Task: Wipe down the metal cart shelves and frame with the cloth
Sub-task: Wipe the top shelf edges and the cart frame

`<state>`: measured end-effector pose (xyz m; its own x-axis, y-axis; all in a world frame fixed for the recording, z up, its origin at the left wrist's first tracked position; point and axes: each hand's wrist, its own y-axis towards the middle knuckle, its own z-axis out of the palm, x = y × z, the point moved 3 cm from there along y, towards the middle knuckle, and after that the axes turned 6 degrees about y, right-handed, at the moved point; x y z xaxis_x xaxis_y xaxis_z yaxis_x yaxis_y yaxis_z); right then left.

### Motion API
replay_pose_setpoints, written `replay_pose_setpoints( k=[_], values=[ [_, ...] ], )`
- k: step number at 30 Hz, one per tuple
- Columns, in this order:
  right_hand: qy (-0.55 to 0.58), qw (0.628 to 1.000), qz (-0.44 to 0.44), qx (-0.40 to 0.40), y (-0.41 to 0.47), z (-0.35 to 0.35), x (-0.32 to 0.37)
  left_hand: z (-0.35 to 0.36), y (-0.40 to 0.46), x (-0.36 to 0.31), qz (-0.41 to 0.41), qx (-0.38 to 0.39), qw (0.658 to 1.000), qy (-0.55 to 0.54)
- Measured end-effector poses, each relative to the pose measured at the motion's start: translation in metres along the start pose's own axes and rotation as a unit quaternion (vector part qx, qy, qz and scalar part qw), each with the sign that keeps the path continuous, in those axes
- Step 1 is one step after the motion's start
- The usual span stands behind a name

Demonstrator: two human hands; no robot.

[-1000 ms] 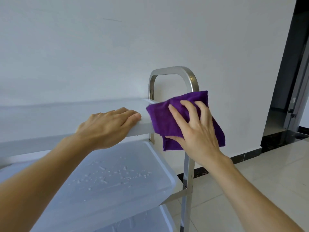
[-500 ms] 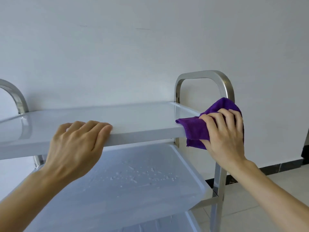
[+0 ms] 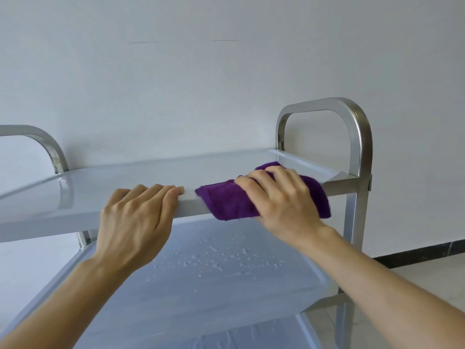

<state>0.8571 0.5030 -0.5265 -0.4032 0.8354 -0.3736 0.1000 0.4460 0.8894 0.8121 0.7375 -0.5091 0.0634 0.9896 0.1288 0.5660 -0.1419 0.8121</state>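
Observation:
A metal cart stands against a white wall. My right hand (image 3: 279, 197) grips a folded purple cloth (image 3: 226, 201) that is draped over the front rim of the top shelf (image 3: 151, 172), near its right end. My left hand (image 3: 136, 220) holds the same rim just left of the cloth, with its fingers on top and its thumb hidden below. Water droplets lie scattered on the middle shelf (image 3: 251, 290). Part of a lower shelf (image 3: 239, 333) shows beneath. The steel frame loop (image 3: 361, 127) rises at the right end.
A second steel frame loop (image 3: 47, 144) stands at the cart's left end. The right upright post (image 3: 352, 222) runs down beside my right wrist. Tiled floor (image 3: 427, 278) and a dark skirting strip lie to the right, with the white wall close behind the cart.
My right hand has carried the cloth left, off the right frame post and onto the top shelf's front rim. My left hand keeps its hold on the rim. The view has swung left.

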Motion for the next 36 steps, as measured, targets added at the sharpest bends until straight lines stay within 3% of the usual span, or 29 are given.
replay_pose_setpoints(
  k=[5, 10, 15, 20, 28, 36],
  values=[
    [0.025, 0.998, 0.048, 0.020, -0.026, -0.013, -0.051, 0.002, -0.002, 0.002, -0.011, -0.022, 1.000, -0.014],
    [0.029, 0.994, 0.104, 0.014, -0.022, -0.007, -0.035, 0.003, -0.001, 0.002, -0.026, 0.010, 1.000, -0.005],
    [0.027, 0.997, 0.072, 0.017, 0.006, 0.003, 0.014, -0.001, -0.002, 0.003, -0.016, -0.002, 0.997, -0.082],
    [0.032, 0.996, 0.070, 0.048, 0.019, 0.012, 0.045, -0.005, -0.006, -0.006, 0.082, -0.027, 0.987, -0.136],
    [0.094, 0.992, -0.001, 0.078, 0.013, -0.006, 0.013, -0.003, -0.003, -0.006, 0.073, 0.005, 0.992, -0.104],
    [0.139, 0.975, 0.012, 0.172, 0.001, -0.015, -0.025, -0.003, -0.002, -0.005, 0.056, 0.038, 0.990, -0.120]
  ],
)
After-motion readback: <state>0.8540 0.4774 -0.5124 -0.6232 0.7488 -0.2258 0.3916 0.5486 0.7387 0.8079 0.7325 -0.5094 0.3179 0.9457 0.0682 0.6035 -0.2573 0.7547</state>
